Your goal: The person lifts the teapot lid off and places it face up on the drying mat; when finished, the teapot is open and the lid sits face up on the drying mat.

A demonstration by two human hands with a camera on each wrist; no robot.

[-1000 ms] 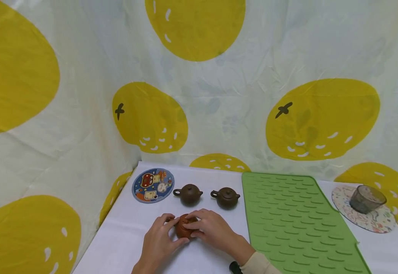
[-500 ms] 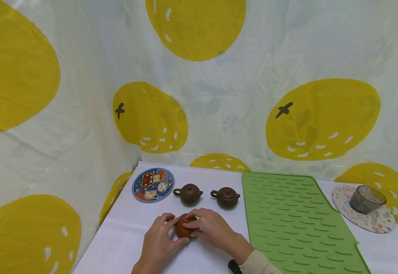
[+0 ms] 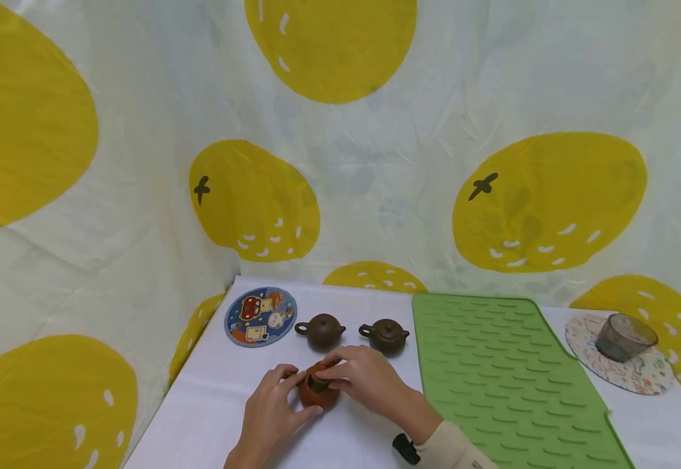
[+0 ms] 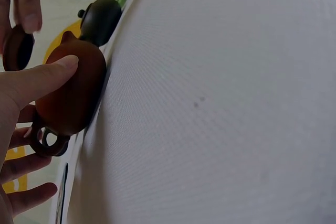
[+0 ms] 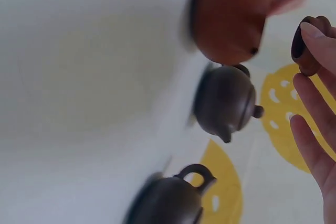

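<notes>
With the left hand (image 3: pixel 273 409), holds the red-brown teapot (image 3: pixel 321 400) at six o'clock from a dark teapot (image 3: pixel 323 333), and with the right hand (image 3: pixel 370 383) pinches the lid (image 4: pixel 18 51), already off but not yet put down.

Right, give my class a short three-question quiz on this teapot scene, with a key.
1. Multiple choice: what does the right hand hold?
A) The blue coaster
B) A teapot lid
C) A spoon

2. True or false: the glass stands on the green mat.

3. Fill the gap: beyond the reddish-brown teapot, ___ dark teapots stand on the white cloth.

Key:
1. B
2. False; the glass is on the pale patterned coaster.
3. two
</notes>
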